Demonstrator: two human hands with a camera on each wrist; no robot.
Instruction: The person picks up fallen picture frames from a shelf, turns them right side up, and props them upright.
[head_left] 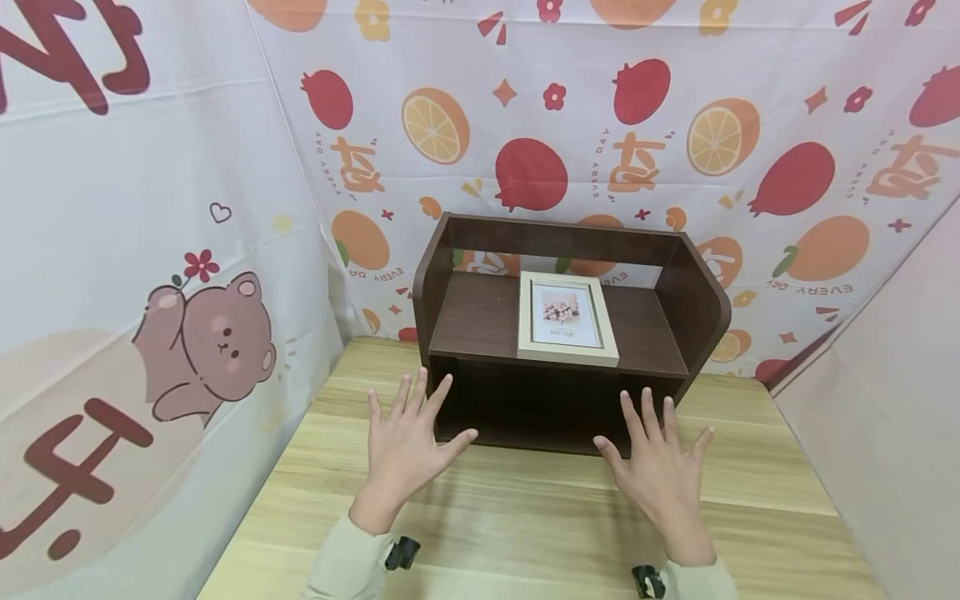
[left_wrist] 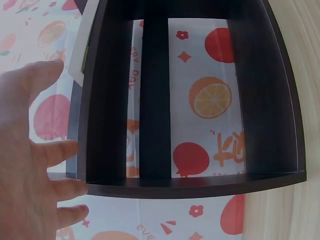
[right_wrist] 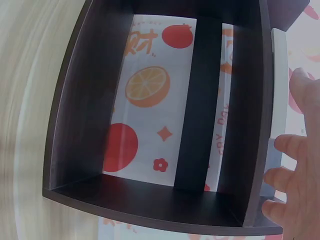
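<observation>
A dark brown two-tier wooden desk shelf (head_left: 476,317) stands on the table. On its upper board a cream picture frame (head_left: 606,333) with a floral print lies flat, reaching the board's front edge. My left hand (head_left: 405,454) hovers in front of the shelf's left side, fingers straight and spread. The right hand (head_left: 662,479) is held the same way by the right side, with nothing in it. Both wrist views show the shelf's open lower compartment and the pale edge of the picture frame (right_wrist: 280,82) beside the right hand (right_wrist: 302,160). Whether any fingertip touches the shelf I cannot tell.
The light wood-grain table (head_left: 517,517) extends in front of the shelf and to both sides. Behind hangs a fruit-patterned cloth (head_left: 465,50); a bear-printed cloth (head_left: 97,242) covers the left side. A plain pale panel (head_left: 885,417) borders the right.
</observation>
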